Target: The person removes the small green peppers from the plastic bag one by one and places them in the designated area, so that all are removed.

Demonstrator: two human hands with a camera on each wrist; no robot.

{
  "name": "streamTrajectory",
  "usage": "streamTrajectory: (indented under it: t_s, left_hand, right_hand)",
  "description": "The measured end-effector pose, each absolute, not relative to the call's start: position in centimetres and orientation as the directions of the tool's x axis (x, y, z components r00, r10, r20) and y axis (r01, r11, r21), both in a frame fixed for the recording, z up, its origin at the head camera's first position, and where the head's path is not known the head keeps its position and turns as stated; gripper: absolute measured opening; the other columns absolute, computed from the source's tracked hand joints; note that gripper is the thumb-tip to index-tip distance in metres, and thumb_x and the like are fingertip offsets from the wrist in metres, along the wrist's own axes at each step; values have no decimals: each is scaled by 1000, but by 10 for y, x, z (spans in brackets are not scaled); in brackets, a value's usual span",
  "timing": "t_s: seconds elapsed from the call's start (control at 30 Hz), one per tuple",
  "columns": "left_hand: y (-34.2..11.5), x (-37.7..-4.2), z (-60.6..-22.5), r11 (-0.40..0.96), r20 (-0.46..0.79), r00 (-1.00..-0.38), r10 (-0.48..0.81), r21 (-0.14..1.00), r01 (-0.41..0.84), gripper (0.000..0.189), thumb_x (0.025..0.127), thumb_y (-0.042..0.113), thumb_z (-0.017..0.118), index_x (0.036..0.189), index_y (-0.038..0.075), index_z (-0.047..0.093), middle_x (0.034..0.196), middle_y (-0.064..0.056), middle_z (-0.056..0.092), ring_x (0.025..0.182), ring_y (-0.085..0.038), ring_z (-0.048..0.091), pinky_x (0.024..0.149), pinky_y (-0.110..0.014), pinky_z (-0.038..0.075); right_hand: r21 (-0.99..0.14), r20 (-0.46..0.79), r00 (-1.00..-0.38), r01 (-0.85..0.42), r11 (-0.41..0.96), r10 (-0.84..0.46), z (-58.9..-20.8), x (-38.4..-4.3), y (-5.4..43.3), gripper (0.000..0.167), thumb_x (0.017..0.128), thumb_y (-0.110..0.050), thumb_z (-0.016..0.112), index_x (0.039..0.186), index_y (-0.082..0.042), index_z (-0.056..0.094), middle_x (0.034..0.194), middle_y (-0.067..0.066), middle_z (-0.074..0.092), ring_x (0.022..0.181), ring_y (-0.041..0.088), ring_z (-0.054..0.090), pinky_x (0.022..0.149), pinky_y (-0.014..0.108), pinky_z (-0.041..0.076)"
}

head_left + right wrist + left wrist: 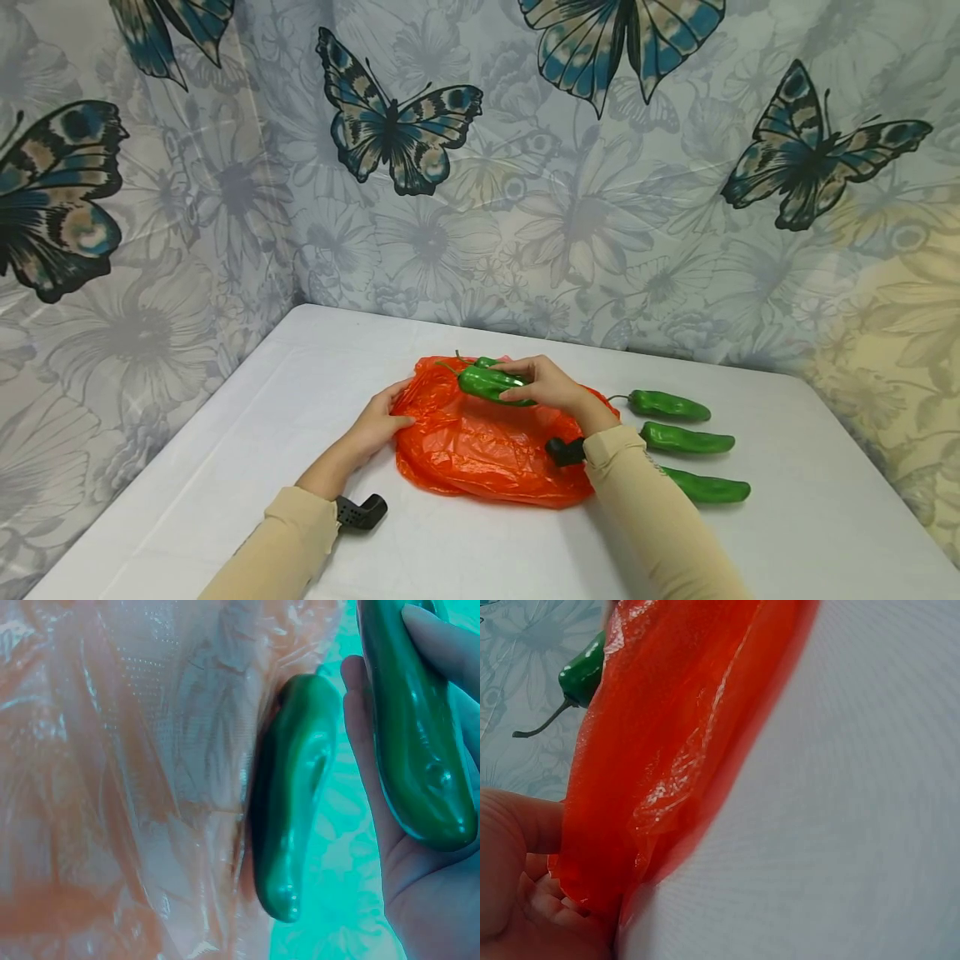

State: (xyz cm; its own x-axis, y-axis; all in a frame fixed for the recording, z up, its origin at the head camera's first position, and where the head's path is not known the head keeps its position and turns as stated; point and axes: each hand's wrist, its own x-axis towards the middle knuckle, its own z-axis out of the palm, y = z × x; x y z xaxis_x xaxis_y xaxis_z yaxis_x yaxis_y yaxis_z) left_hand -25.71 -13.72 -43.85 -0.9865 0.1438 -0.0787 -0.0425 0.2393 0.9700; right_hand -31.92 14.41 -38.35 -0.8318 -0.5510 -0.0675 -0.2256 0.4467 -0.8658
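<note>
A crinkled red plastic bag (487, 454) lies on the table between the hands. Its left edge is pinched by my left hand (378, 423), with thumb and curled fingers on the film (592, 847) in the left wrist view. Above the bag's far part, my right hand (551, 385) grips a glossy green pepper (486, 383), stem pointing left. The right wrist view shows this pepper (420, 742) between thumb and fingers. A second green pepper (296, 799) sits against the bag there; in the head view this pepper (487, 362) is partly hidden behind the held one.
To the right of the bag, three more green peppers lie in a column: a far one (669, 406), a middle one (690, 438) and a near one (711, 487), partly covered by the right sleeve. Butterfly-patterned cloth (420, 242) hangs behind the white table (300, 375).
</note>
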Motion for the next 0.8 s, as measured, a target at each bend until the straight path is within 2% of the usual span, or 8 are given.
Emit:
streamTrajectory:
  t_s: [0.2, 0.57, 0.7, 0.8]
  left_hand:
    - [-137, -258, -439, 249, -73, -986, 148, 968, -35, 65, 85, -8, 51, 145, 6, 30, 149, -18, 32, 135, -33, 35, 109, -46, 34]
    - [-139, -259, -442, 247, -61, -989, 138, 969, -25, 65, 83, -9, 51, 144, 4, 31, 148, -19, 33, 135, -34, 35, 109, -46, 33]
    - [-138, -259, -442, 250, -60, -988, 144, 968, -22, 65, 84, -8, 51, 144, 5, 31, 148, -19, 33, 134, -34, 37, 107, -45, 37]
    - [-138, -259, -442, 243, -60, -987, 146, 970, -23, 65, 84, -9, 51, 144, 5, 32, 148, -19, 34, 133, -33, 37, 106, -45, 38]
  right_hand:
    - [-852, -31, -802, -292, 436, -596, -375, -310, 150, 51, 79, -9, 71, 127, -2, 56, 120, 23, 61, 97, 18, 64, 79, 28, 55]
    - [-829, -33, -781, -327, 454, -623, -360, -295, 158, 50, 81, -14, 70, 129, -12, 56, 123, 14, 62, 95, 11, 63, 79, 25, 54]
    - [-829, -28, -768, -340, 445, -640, -357, -290, 163, 51, 83, -14, 68, 131, -10, 54, 123, 15, 62, 94, 10, 62, 78, 23, 53]
    - [-824, -29, -765, -347, 449, -644, -355, -287, 168, 51, 83, -14, 68, 132, -9, 54, 124, 15, 61, 98, 15, 62, 80, 24, 53]
